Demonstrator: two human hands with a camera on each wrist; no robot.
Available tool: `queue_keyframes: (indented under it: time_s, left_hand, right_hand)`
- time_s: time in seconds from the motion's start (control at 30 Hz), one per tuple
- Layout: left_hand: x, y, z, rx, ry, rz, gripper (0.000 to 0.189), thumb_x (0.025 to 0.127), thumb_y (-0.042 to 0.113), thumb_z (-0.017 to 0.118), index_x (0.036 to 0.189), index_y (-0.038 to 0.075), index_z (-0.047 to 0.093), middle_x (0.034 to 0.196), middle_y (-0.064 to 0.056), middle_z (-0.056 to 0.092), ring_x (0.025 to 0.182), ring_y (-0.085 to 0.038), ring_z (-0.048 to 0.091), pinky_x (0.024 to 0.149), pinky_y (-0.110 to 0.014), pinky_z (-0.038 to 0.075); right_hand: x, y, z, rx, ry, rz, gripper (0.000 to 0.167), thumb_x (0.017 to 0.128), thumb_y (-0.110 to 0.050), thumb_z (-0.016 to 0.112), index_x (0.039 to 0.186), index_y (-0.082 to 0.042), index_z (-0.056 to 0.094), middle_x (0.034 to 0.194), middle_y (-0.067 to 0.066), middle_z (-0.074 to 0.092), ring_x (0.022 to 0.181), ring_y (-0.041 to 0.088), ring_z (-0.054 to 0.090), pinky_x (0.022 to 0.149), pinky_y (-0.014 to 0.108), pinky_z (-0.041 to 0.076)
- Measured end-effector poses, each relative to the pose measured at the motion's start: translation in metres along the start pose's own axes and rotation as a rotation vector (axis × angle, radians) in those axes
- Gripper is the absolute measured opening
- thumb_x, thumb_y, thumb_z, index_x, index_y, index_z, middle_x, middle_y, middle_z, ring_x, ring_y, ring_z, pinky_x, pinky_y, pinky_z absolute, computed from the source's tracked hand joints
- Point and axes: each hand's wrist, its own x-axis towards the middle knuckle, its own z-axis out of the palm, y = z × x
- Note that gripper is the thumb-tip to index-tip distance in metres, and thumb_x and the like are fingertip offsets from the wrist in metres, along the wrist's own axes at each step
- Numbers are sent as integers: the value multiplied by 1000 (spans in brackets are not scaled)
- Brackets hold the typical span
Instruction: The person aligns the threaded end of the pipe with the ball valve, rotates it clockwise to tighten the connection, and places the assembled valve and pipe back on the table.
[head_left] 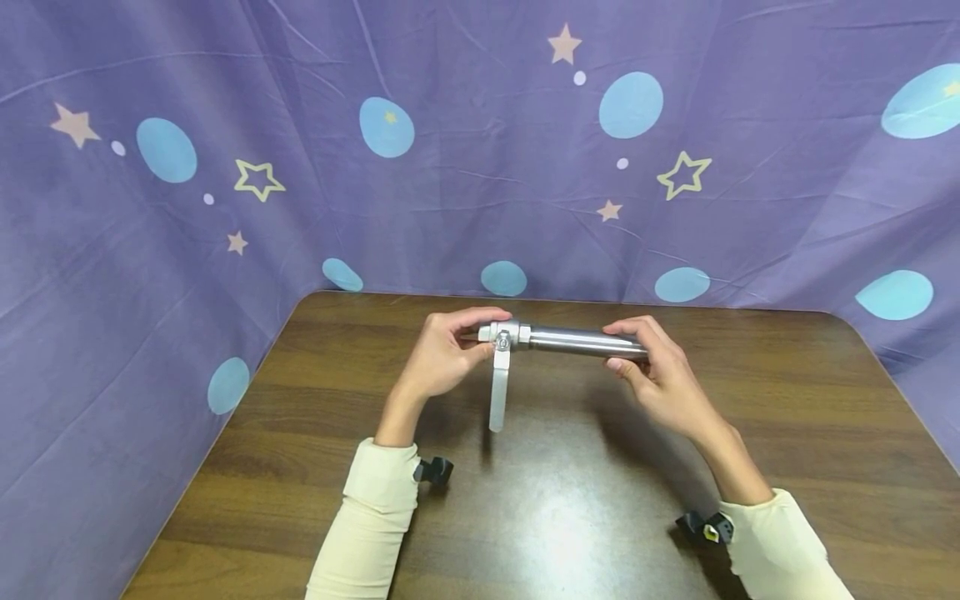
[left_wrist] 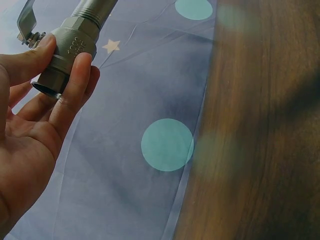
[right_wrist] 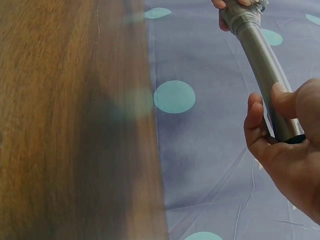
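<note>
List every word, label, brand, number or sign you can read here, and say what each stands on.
Readable text: none.
Valve body: raised characters, too small and blurred to read surely.
Metal tube: no lettering visible.
Fabric backdrop: printed stars and dots, no lettering visible.

Star-patterned purple curtain (head_left: 465,225) behind a glossy brown wooden table (head_left: 285,500).
</note>
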Motion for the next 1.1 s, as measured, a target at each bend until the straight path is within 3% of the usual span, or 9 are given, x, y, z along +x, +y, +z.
queue_keyframes:
  time_s: [0.5,0.67,0.83,1.0,1.1]
  left_hand:
    - [-1,1,-1,12,3,5,45,85,-17,72,127,0,77,126,-19,78,93,-13,74,80,-26,66]
    - [-1,1,0,13,4,16,44,85,-17,72,126,-1,76,126,-21,77,94,-13,74,83,-37,67]
    - [-2,1,0,14,2,13,44,85,-16,72,126,-1,77,126,-20,78,94,-13,75,85,-47,67]
    - [-1,0,0,14,-2,8,44,85,-16,72,126,0,77,126,-19,77,95,-15,75,85,-43,67]
    - [-1,0,0,15,-2,10,44,85,-16,72,126,0,77,127,-19,77,95,-16,74,84,-38,67]
  right_hand:
    - [0,1,-1,75,-22,34,40,95,12,70,133,-1,68,110,7,67,82,4,69,67,15,57]
    - [0,2,-1,74,-26,31,39,97,10,69,133,-3,68,102,4,66,75,10,68,63,17,54]
    - [-1,3,-1,89,-35,25,38,99,10,66,134,-3,68,103,6,66,72,12,70,63,20,57]
    - [-1,4,-2,99,-43,26,37,100,11,63,135,1,66,104,9,66,72,11,71,63,25,59]
    - [0,4,-2,81,-36,12,36,100,10,63,135,1,67,105,7,66,76,8,69,67,20,57]
